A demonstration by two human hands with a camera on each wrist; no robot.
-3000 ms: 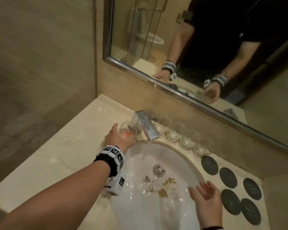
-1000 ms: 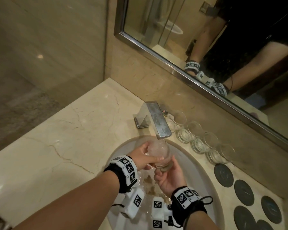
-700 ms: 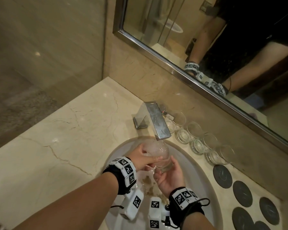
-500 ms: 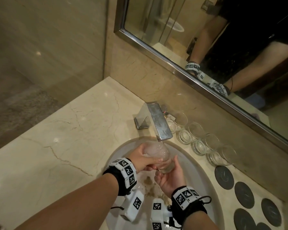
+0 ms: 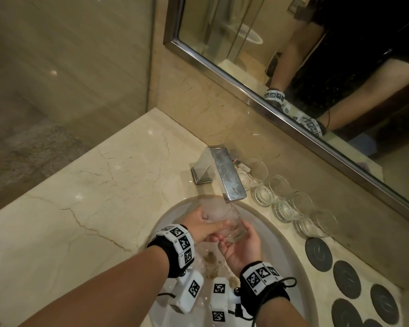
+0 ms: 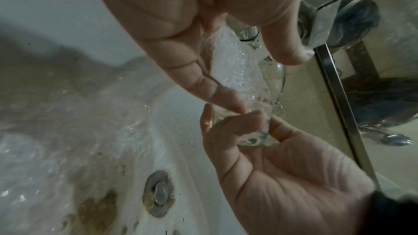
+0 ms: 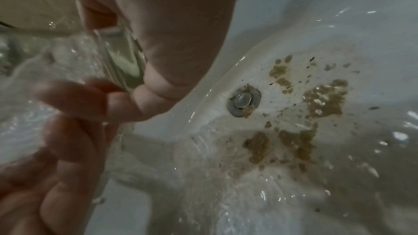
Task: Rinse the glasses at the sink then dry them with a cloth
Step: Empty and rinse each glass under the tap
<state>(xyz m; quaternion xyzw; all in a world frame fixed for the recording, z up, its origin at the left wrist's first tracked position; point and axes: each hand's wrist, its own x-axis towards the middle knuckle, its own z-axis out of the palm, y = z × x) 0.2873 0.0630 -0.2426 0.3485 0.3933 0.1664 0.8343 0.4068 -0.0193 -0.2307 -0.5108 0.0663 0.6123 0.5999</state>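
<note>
Okay, my left hand and right hand both grip the glass under the running faucet, over the sink's back edge.

The glass sits under the faucet, over the sink — four glasses line the bench right of the faucet, coasters beyond them.

Beige marble countertop, matching stone walls, steel-framed mirror above.
</note>
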